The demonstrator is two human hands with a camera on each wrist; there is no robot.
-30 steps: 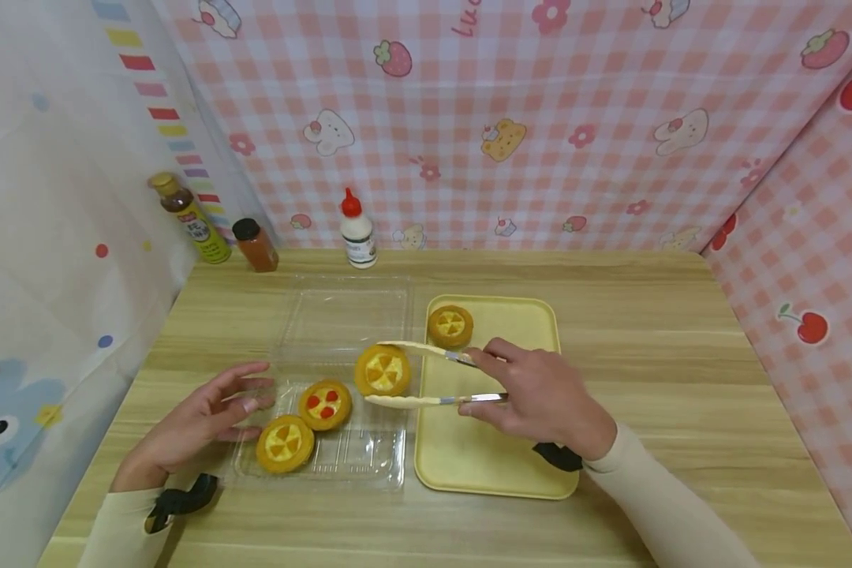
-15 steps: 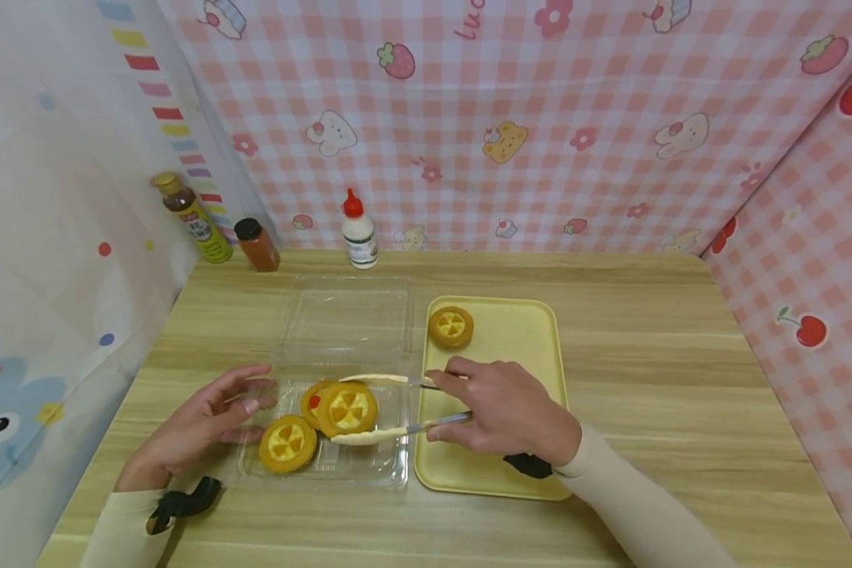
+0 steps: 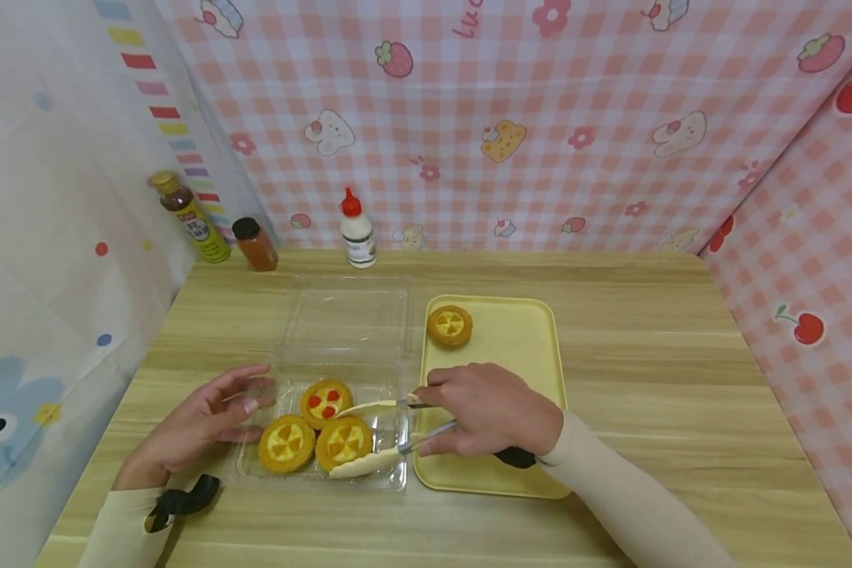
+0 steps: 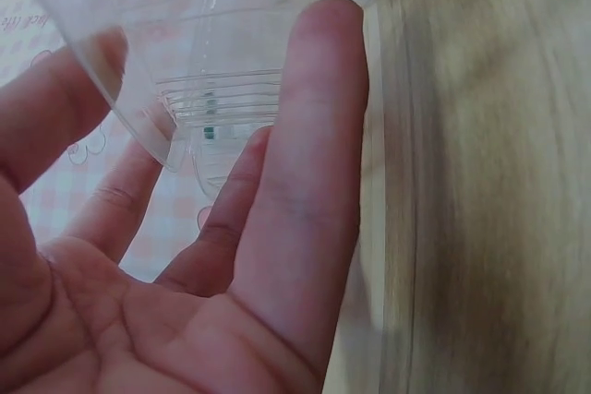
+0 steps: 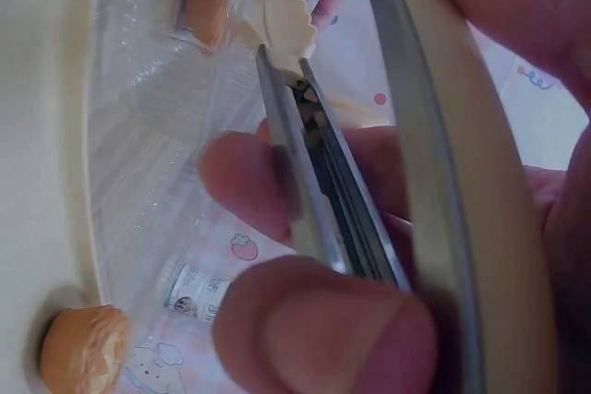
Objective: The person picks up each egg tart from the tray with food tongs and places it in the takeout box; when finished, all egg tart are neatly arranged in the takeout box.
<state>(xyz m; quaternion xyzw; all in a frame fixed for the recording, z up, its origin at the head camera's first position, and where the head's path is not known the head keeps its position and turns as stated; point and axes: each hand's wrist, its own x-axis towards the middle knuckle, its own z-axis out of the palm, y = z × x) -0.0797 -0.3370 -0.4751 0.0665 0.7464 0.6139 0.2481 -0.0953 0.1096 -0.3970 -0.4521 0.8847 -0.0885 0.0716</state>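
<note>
My right hand grips metal-armed tongs with cream tips, their arms spread. The tips lie on either side of a tart with orange wedge topping, inside the clear plastic container. Beside it sit another orange-wedge tart and a tart with red pieces. My left hand stays at the container's left side, fingers spread; in the left wrist view the fingers extend loosely around its clear wall. A fourth tart sits at the back left of the yellow tray.
The container's clear lid lies folded back behind it. Along the back stand a yellow-capped bottle, a black-lidded jar and a white squeeze bottle with a red tip. A patterned cloth hangs behind the table.
My right hand has carried the orange-wedge tart leftward and toward me with the tongs, over the red-topped tart and down beside it. The tongs have spread. My left hand has not moved.
</note>
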